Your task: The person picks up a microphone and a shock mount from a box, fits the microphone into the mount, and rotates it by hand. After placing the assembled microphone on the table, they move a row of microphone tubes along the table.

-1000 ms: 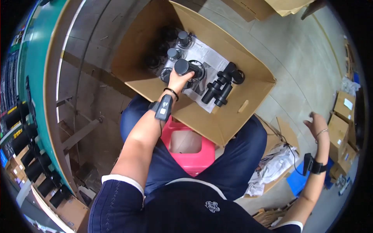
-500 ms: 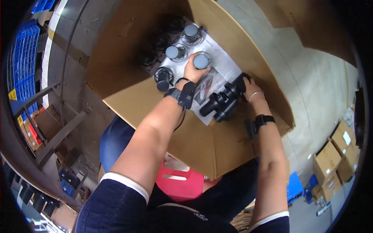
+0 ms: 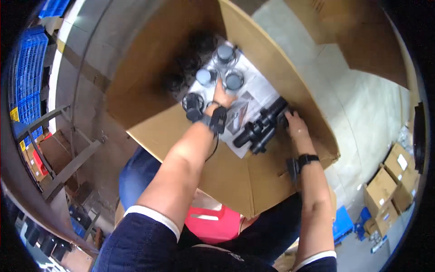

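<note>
My left hand is inside a cardboard box, its fingers apart just below a grey-topped cylinder in a thin black wire frame. Similar grey-topped cylinders stand close by, and a dark grey cylinder in a frame leans near my left wrist. A printed white sheet lies beneath them. Black tubular pieces lie together on the sheet's right part. Beside their upper right end is my right hand, fingers stretched out and loose; whether the fingertips touch the piece is hard to tell.
More black wire frames sit in the box's dark far-left corner. The box rests before my lap, above a pink-red object. A metal frame and blue crates are at left, stacked cartons at right.
My left hand has drawn back from the grey-topped cylinder it held, which stands among the others. My right hand's fingers have loosened from the black piece. The whole view has shifted slightly.
</note>
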Action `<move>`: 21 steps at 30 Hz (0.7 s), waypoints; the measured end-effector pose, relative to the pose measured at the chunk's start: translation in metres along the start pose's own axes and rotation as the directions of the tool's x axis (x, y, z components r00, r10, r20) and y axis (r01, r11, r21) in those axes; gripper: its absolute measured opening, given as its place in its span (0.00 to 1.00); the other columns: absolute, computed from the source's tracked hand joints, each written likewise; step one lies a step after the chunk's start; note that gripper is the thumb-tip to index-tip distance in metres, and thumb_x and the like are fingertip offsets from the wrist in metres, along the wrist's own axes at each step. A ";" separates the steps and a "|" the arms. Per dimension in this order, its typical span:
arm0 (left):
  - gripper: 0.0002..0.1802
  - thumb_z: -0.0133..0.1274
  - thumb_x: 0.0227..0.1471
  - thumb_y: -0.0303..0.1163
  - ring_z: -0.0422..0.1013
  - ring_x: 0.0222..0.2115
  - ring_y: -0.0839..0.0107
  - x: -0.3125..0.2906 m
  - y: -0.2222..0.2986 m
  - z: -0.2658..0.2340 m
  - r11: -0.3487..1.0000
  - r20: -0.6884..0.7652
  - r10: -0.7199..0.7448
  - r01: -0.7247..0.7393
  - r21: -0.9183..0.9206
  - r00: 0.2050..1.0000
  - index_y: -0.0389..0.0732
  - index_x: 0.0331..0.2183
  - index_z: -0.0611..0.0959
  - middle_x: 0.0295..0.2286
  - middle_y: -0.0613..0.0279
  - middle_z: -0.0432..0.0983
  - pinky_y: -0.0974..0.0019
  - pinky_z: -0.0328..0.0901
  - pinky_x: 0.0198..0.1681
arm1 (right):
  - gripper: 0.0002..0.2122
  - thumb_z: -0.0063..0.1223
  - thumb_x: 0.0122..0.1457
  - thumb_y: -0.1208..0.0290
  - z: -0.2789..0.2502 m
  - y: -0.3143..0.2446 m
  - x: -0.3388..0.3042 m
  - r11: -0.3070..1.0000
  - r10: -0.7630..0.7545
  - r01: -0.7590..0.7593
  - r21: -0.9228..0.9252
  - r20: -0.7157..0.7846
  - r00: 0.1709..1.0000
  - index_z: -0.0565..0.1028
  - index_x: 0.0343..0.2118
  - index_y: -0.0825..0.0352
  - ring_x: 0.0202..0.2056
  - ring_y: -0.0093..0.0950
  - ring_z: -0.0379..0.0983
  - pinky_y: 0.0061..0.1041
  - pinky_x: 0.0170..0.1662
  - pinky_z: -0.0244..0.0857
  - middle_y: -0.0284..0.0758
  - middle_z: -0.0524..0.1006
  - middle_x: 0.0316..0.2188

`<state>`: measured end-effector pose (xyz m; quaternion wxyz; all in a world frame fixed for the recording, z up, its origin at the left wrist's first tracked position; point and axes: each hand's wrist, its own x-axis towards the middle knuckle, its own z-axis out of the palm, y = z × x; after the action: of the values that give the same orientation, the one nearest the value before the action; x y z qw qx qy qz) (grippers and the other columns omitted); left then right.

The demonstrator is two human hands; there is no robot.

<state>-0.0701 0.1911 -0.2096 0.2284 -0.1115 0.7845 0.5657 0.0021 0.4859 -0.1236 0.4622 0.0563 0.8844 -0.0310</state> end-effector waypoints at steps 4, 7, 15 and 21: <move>0.34 0.57 0.44 0.42 0.71 0.42 0.51 -0.056 0.047 -0.025 0.895 0.180 -0.309 0.222 0.386 0.934 0.33 0.49 0.69 0.41 0.42 0.74 0.59 0.66 0.46 | 0.29 0.59 0.43 0.73 -0.048 -0.016 -0.095 0.989 -0.133 0.144 0.041 -0.214 0.968 0.65 0.52 0.57 0.52 0.47 0.65 0.38 0.54 0.61 0.46 0.63 0.55; 0.40 0.60 0.44 0.45 0.69 0.45 0.60 -0.136 0.095 -0.044 0.996 0.571 -0.058 0.086 -0.023 0.819 0.35 0.54 0.66 0.47 0.50 0.70 0.61 0.65 0.47 | 0.23 0.60 0.39 0.65 -0.086 -0.031 -0.179 0.880 -0.346 0.412 0.237 -0.276 0.897 0.75 0.44 0.58 0.44 0.42 0.70 0.36 0.46 0.66 0.41 0.75 0.39; 0.41 0.64 0.40 0.48 0.56 0.55 0.57 -0.347 0.218 -0.077 0.884 0.738 0.405 -0.437 -0.165 0.539 0.34 0.50 0.70 0.50 0.48 0.62 0.58 0.54 0.57 | 0.25 0.66 0.43 0.62 -0.114 -0.090 -0.403 0.453 -0.577 0.784 0.424 -0.530 0.621 0.74 0.46 0.62 0.37 0.31 0.74 0.26 0.42 0.68 0.38 0.76 0.37; 0.25 0.60 0.48 0.37 0.69 0.42 0.74 -0.418 0.247 -0.106 0.931 0.640 0.176 0.084 -0.355 0.748 0.37 0.47 0.75 0.41 0.64 0.74 0.68 0.64 0.48 | 0.27 0.61 0.50 0.75 -0.089 -0.117 -0.470 0.152 -0.281 0.787 0.598 -0.737 0.614 0.66 0.55 0.63 0.31 0.17 0.73 0.19 0.34 0.68 0.30 0.74 0.36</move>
<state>0.1622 0.1398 0.2270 0.4523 0.0755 0.5371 0.7080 0.1808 0.3464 0.3140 0.0830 -0.0321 0.7512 -0.6540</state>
